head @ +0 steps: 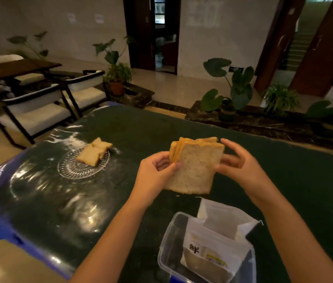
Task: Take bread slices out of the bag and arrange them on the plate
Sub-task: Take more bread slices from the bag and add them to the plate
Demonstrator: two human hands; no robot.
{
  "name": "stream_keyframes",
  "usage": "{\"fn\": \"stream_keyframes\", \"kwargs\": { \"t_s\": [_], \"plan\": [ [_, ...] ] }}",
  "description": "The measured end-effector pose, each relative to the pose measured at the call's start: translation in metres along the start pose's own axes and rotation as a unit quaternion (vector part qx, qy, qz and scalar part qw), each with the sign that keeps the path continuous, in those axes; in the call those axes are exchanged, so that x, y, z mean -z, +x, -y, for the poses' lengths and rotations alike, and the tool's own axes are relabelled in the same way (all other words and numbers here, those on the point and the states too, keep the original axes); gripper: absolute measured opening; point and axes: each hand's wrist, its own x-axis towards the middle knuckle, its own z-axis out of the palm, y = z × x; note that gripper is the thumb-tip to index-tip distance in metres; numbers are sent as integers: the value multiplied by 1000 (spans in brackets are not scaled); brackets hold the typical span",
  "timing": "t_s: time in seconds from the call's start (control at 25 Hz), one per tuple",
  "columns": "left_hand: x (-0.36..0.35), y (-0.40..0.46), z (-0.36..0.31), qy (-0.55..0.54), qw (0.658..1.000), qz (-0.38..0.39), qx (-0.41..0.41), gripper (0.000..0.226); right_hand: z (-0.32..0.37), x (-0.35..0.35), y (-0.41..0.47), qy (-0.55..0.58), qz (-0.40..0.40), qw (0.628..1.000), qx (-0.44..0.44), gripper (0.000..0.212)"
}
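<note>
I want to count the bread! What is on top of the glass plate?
A few bread slices lie overlapped on the glass plate, toward its far side. Where they overlap, the lower ones are partly covered.

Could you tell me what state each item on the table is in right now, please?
stack of bread slices: upright, off the table, held by both hands.
left hand: closed on the stack's left edge.
right hand: closed on the stack's right edge.
glass plate: flat, carrying slices.
slices on the plate: lying overlapped at its far side.
bread bag: open, standing in the container.
plastic container: lidless.
</note>
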Motion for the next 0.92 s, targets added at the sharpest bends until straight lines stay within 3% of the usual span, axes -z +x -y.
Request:
{"fn": "stream_keyframes", "kwargs": {
  "t_s": [0.36,0.6,0.92],
  "plan": [
    [195,-19,21,-17,996,-54,64,20,-26,-211,57,94,67,993,-23,36],
    [340,-22,27,47,990,-66,115,18,-27,-357,79,124,19,991,-42,39],
    [420,18,70,203,967,13,155,21,-40,-442,121,106,-56,988,-95,37]
  ]
}}
